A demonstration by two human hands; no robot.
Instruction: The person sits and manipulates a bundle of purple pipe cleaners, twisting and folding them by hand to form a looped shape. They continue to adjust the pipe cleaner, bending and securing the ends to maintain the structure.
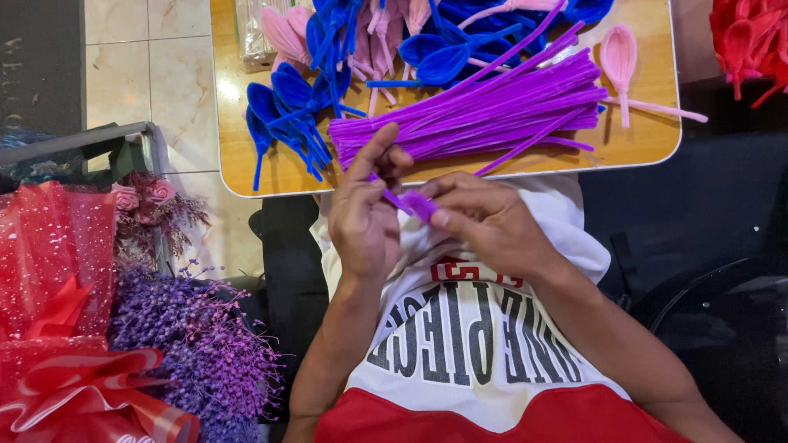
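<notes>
Tiled floor showed beside a wooden tray table (pixel 246 176); red ribbon bouquet (pixel 57 328) lay far left. Left hand (pixel 365 217) and right hand (pixel 484 221) both pinched one fuzzy purple pipe cleaner (pixel 417 203), its axis running between them, below the purple pipe cleaner bundle (pixel 484 111)

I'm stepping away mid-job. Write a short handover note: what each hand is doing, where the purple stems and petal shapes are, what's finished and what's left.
Left hand: pinching one end of a purple fuzzy stem, just above the lap.
Right hand: gripping the same stem where it is being bent into a loop.
On the wooden tray: a pile of straight purple stems, blue petal loops, pink petal loops.
Done: many blue and pink loops shaped.
Left: the purple pile looks mostly unbent; the loop in hand appears unfinished.
</notes>
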